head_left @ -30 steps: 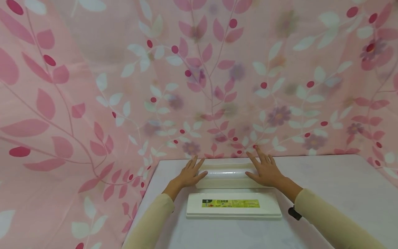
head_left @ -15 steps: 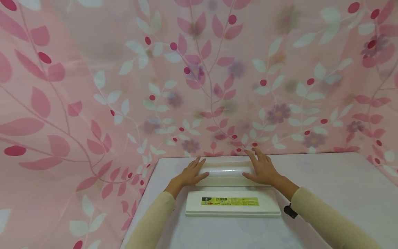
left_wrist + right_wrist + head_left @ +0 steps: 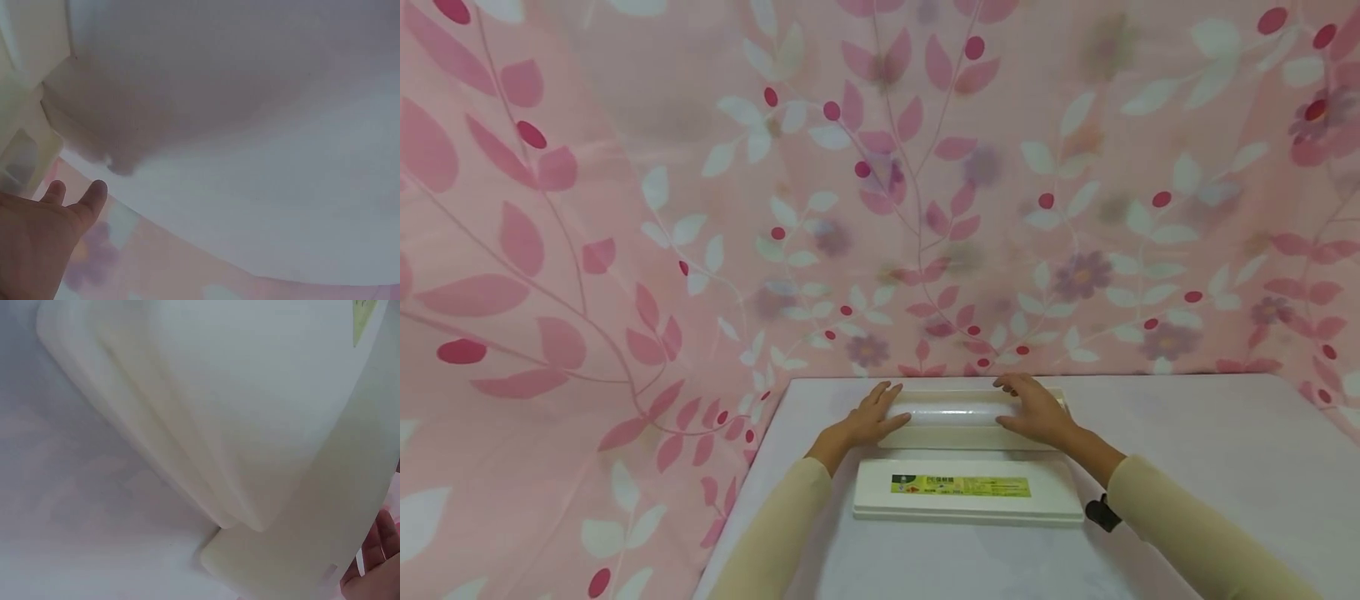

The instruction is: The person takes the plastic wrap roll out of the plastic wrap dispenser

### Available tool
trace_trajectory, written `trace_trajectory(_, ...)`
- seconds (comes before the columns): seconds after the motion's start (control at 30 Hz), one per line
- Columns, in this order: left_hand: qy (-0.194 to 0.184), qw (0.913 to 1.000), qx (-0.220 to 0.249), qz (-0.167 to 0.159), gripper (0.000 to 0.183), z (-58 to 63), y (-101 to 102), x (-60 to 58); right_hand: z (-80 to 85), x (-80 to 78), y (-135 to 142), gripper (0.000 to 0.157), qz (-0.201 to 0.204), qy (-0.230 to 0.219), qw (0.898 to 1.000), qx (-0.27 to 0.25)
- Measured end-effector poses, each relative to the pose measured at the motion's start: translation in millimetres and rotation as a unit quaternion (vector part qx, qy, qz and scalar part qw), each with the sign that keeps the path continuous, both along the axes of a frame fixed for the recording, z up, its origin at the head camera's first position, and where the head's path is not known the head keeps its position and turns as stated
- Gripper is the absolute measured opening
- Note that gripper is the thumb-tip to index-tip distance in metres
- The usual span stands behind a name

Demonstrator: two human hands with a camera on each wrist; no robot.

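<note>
A clear plastic wrap roll [image 3: 955, 413] lies in an off-white open box [image 3: 958, 438] near the table's back edge. At the box's left end is my left hand [image 3: 867, 422], fingers spread and extended, thumb over the near side. My right hand [image 3: 1037, 415] is over the other end, its fingers bent a little above the roll. I cannot tell whether either hand touches the roll. Parallel to the box, nearer me, lies its white lid [image 3: 970, 507] with a green and yellow label [image 3: 958, 485]. The right wrist view shows bent fingers [image 3: 374, 544] beside the box's end.
A white cloth covers the table [image 3: 1180, 467]. Behind it and on the left hangs a pink curtain [image 3: 820, 183] printed with leaves and flowers, close to the table's back edge. A black device [image 3: 1102, 512] is on my right wrist.
The fingers of my right hand have drawn in from spread to bent over the roll. My left hand stays at the box's left end, and the lid has not moved on the table.
</note>
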State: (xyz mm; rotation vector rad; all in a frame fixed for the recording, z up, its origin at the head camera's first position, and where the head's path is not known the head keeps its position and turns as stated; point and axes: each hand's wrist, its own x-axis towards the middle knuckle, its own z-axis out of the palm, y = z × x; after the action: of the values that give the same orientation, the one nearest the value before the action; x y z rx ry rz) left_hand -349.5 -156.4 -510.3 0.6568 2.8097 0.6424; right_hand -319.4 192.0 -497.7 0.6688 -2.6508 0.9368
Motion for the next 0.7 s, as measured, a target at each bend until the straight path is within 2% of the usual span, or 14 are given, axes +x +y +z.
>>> trace_trajectory(0.2,0.012,0.9999,0.006,-0.001,0.077,-1.7,-0.1,1.0,0.8,-4.6,-2.3,0.049,0.027,-0.005,1.000,0.006)
trace_trajectory(0.43,-0.015,0.9999,0.004,0.003,0.078,-5.4,4.7,-0.3,-4.3,-6.3,-1.7,0.045,0.021,-0.054,0.998,0.011)
trace_trajectory(0.7,-0.001,0.9998,0.014,0.012,0.076,-2.9,-0.2,0.1,-3.3,-12.1,-10.0,0.045,0.007,-0.084,0.996,0.026)
